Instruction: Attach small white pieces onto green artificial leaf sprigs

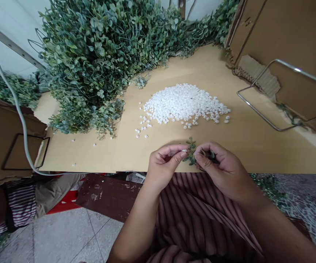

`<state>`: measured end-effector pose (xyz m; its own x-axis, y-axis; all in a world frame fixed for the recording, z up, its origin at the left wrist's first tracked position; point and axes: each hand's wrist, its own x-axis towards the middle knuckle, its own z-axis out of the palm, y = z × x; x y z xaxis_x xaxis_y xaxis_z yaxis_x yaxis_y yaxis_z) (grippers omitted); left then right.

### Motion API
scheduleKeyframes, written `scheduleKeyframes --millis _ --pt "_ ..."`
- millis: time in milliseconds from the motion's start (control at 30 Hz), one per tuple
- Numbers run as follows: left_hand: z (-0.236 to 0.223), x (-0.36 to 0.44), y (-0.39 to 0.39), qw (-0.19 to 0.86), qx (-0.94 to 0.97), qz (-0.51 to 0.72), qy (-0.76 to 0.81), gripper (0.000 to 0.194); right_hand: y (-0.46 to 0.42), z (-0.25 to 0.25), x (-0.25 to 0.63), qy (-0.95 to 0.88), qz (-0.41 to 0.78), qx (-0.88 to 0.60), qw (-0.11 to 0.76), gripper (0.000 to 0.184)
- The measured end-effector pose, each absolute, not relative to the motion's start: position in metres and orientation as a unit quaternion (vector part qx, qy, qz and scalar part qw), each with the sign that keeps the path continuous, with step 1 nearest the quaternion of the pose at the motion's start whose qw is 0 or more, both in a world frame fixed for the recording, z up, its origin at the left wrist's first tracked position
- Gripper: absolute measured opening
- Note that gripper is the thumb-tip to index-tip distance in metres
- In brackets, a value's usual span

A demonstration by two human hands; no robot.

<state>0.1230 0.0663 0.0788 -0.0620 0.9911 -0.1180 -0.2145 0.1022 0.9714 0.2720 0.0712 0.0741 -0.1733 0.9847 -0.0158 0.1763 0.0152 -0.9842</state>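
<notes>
Near the front edge of the cardboard-covered table, my left hand pinches a small white bead between thumb and forefinger. Just to its right, my right hand is closed around an artificial leaf sprig, whose small green leaves stick out between the two hands. The lower part of the sprig is hidden by my right fingers. Beyond my hands lies a wide pile of white beads, with several loose ones scattered at its left and front.
A large heap of artificial greenery covers the back left. Cardboard walls with a metal wire frame stand at the right. A white cable hangs at the left, near another person's striped sleeve. Greenery also lies on the floor at right.
</notes>
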Motion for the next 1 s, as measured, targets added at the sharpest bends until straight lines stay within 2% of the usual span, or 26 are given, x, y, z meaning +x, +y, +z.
scheduleKeyframes --millis 200,500,767,1000 --pt "0.0775 0.1263 0.0664 0.555 0.381 0.538 0.507 0.019 0.0698 0.0694 0.2703 -0.556 0.533 -0.498 0.4 0.04" --pt "0.0742 0.1277 0.0686 0.542 0.413 0.539 0.496 0.018 0.0709 0.0659 0.2725 -0.522 0.543 -0.502 0.424 0.032" --pt "0.0714 0.128 0.0694 0.493 0.459 0.541 0.504 0.013 0.0689 0.0674 0.2703 -0.574 0.457 -0.521 0.437 0.021" --pt "0.0714 0.1309 0.0701 0.443 0.521 0.539 0.492 0.019 0.067 0.0655 0.2656 -0.581 0.407 -0.536 0.458 0.015"
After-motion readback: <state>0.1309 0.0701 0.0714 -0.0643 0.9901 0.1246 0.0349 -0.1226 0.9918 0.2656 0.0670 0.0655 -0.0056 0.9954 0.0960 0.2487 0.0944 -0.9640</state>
